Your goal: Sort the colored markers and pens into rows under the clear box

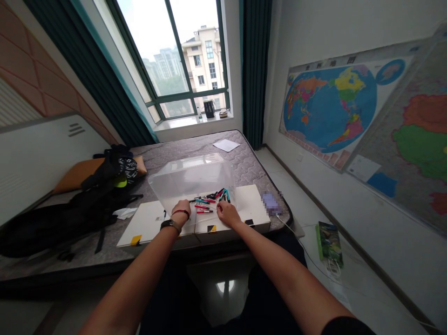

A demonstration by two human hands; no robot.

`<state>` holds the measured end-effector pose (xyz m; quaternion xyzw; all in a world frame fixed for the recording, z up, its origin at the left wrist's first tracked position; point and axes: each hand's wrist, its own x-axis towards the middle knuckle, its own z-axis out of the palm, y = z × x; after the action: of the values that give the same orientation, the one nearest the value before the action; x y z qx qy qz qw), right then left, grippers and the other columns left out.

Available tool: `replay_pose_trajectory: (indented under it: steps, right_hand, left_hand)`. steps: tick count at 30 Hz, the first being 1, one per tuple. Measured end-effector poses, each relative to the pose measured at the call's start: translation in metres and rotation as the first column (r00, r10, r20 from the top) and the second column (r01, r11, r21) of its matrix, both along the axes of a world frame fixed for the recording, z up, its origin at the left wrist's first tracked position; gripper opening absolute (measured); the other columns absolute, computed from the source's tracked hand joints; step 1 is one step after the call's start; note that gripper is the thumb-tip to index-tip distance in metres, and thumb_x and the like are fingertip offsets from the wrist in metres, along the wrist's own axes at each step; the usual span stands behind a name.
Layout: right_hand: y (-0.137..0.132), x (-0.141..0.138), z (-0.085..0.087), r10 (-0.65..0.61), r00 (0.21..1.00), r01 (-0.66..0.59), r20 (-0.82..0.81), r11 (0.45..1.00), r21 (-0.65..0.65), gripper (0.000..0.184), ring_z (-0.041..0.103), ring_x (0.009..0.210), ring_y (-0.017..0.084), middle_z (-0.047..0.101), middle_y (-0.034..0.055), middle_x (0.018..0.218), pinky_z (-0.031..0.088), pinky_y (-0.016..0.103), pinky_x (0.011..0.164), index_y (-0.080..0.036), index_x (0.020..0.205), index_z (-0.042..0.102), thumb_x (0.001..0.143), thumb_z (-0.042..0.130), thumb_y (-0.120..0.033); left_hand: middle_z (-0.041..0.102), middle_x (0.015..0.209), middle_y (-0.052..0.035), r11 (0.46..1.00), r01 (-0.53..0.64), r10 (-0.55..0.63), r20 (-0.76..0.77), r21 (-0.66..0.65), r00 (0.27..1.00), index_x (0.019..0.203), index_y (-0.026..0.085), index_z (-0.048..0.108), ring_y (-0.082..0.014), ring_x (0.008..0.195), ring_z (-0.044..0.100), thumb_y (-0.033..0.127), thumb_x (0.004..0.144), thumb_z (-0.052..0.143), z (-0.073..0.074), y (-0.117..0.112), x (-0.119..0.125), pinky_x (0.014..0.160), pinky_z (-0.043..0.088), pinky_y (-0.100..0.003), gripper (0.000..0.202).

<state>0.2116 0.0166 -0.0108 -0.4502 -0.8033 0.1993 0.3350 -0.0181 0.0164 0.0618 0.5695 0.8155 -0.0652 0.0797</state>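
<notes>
Several black, red and teal pens (204,207) lie loose between my hands, at the mouth of a clear plastic bin (195,176) that rests on its side. Left of the pens is my left hand (180,209), with a watch and a red cord at the wrist; its fingers are curled closed, and what they hold, if anything, is hidden. My right hand (227,214) is closed at the right of the pile, its fingertips bent together beside the pens. Whether a pen is in that pinch is too small to tell. White boxes (249,197) lie under the bin and pens.
The boxes stand on a grey mattress (244,163). A blurred phone-like item (271,204) with a white cable sits at the right edge. Black bags (91,186) lie at left, a white sheet (226,145) at the back. A green box (329,244) stands on the floor.
</notes>
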Motion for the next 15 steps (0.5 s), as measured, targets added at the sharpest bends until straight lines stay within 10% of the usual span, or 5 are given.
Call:
replay_pose_trajectory:
  steps: [15]
  right_hand:
    - [-0.002,0.001,0.004,-0.003,1.0,0.003,-0.003,1.0,-0.009,0.012,0.06,0.079,0.017,0.066,0.0066,0.089,0.04,0.025,0.072,-0.019,0.09,0.062,0.089,0.05,-0.018]
  left_hand:
    - [0.068,0.104,-0.0156,0.96,0.233,-0.223,-0.077,0.156,0.972,0.102,0.021,0.07,-0.0266,0.095,0.066,0.028,0.087,0.053,0.01,-0.011,0.008,0.08,0.05,-0.034,0.025]
